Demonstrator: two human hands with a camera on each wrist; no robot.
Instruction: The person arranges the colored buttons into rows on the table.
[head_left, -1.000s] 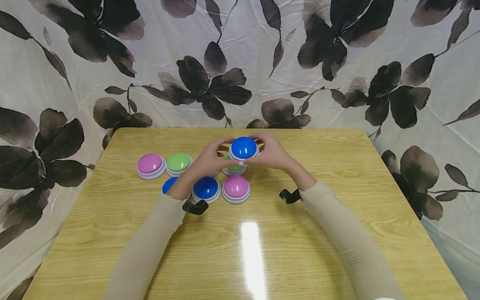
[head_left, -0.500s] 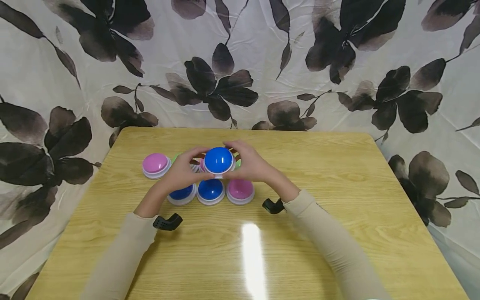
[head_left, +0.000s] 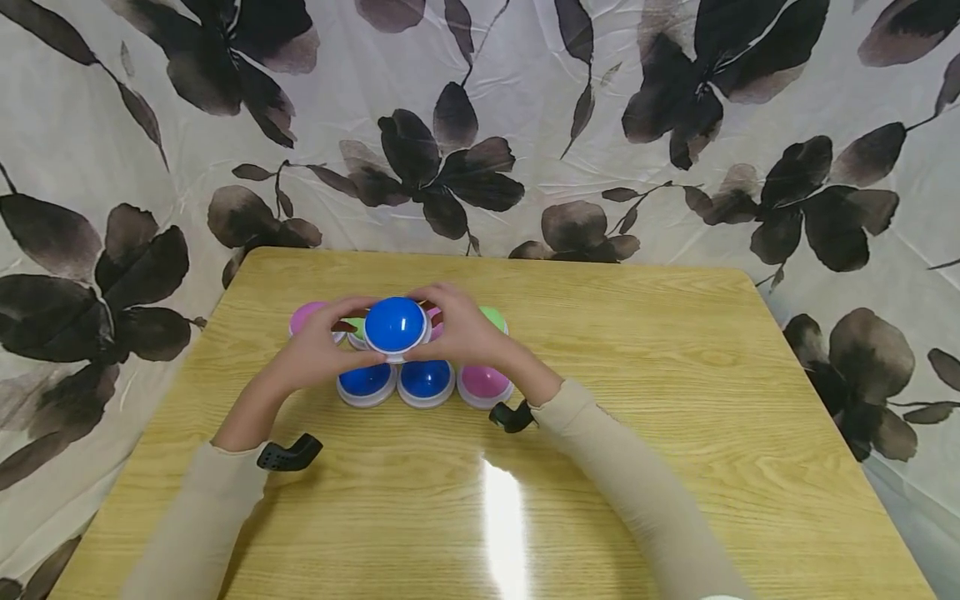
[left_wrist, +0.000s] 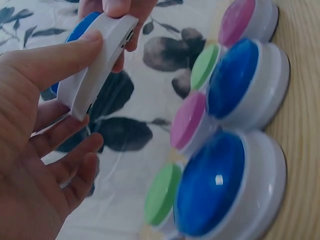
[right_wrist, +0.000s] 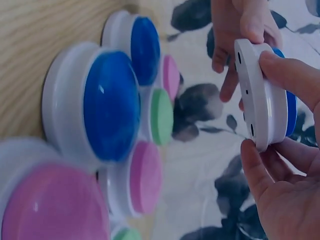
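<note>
Both hands hold one blue dome push button (head_left: 395,325) with a white base, raised above the table. The left hand (head_left: 321,346) grips its left side and the right hand (head_left: 468,335) its right side. In the left wrist view, the left thumb presses against the white rim (left_wrist: 95,62). The right wrist view shows the base's underside (right_wrist: 245,92) with small dark holes. Under the hands stand more buttons: a blue one (head_left: 364,380), another blue one (head_left: 425,380) and a pink one (head_left: 483,383) in front. Behind, a green button (head_left: 357,330) is partly hidden by the held one.
The back row also has a pink button (head_left: 307,315) at left, a pink one (head_left: 437,322) partly covered, and a green one (head_left: 493,317) at right. A wooden table (head_left: 637,400) carries them. Behind it hangs a floral cloth (head_left: 555,167).
Both hands have moved left with the blue button, from above the right of the group to above its left half. The buttons on the table stay in the same arrangement.
</note>
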